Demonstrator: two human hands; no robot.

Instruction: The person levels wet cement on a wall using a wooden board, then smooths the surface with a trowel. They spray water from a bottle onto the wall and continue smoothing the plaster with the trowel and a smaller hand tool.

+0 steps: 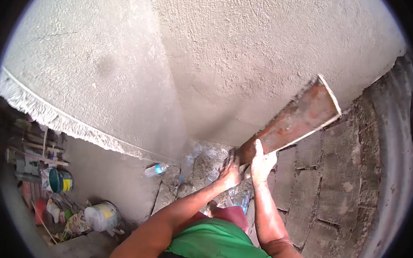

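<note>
A long reddish-brown board (301, 119) with pale, crusted edges slants up to the right in front of the plastered wall (240, 50). My right hand (263, 163) grips its lower edge, the thumb laid up across the face and the other fingers hidden behind. At the board's near end is my left hand (231, 173), its fingers pressed against the end and partly in shadow. The board's far edge is close to the wall; whether it touches cannot be made out.
Bare blockwork (335, 179) lies below the plaster on the right, beside corrugated sheeting (393, 136). A plastic bottle (156, 170) lies near the corner among rubble. At lower left are a white bucket (102, 216), a green bucket (59, 180) and stacked clutter.
</note>
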